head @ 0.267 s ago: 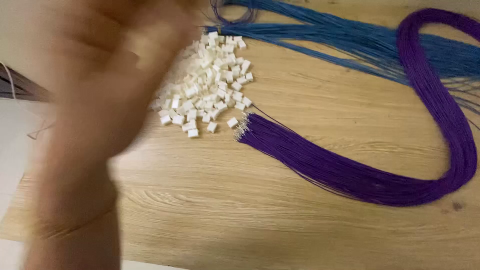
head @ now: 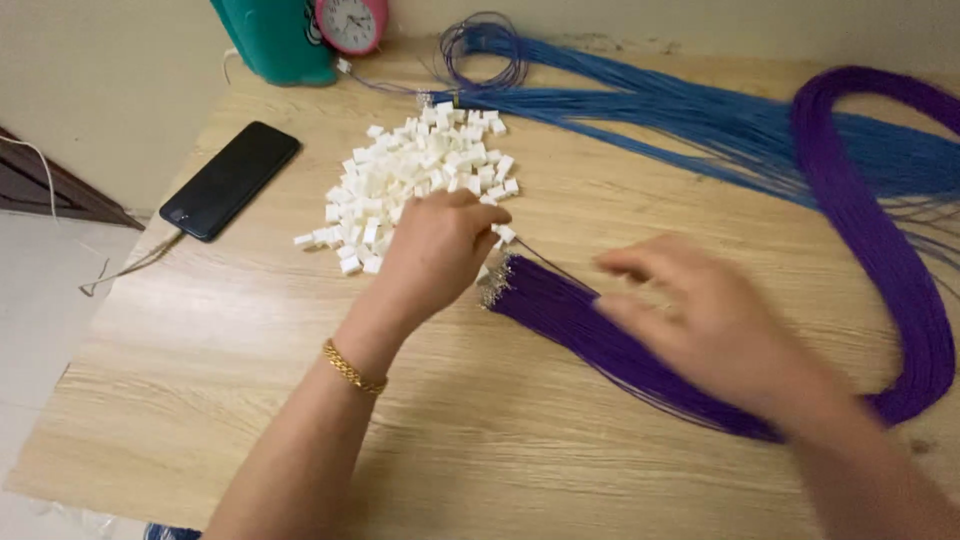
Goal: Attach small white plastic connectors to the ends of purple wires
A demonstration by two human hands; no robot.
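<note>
Lying heaped: small white plastic connectors (head: 415, 180)

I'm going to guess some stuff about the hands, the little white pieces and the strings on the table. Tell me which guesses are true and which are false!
1. The left hand rests on the edge of the pile of small white pieces. True.
2. The right hand is over the purple wire bundle. True.
3. The black phone lies on top of the white pieces. False: it lies apart, to their left, on the wooden table.
4. The blue wires lie nearer the person than the purple ones. False: they lie farther back.
5. A gold bracelet is on the left wrist. True.
6. The pink clock lies between the hands. False: it stands at the table's far edge.
</note>
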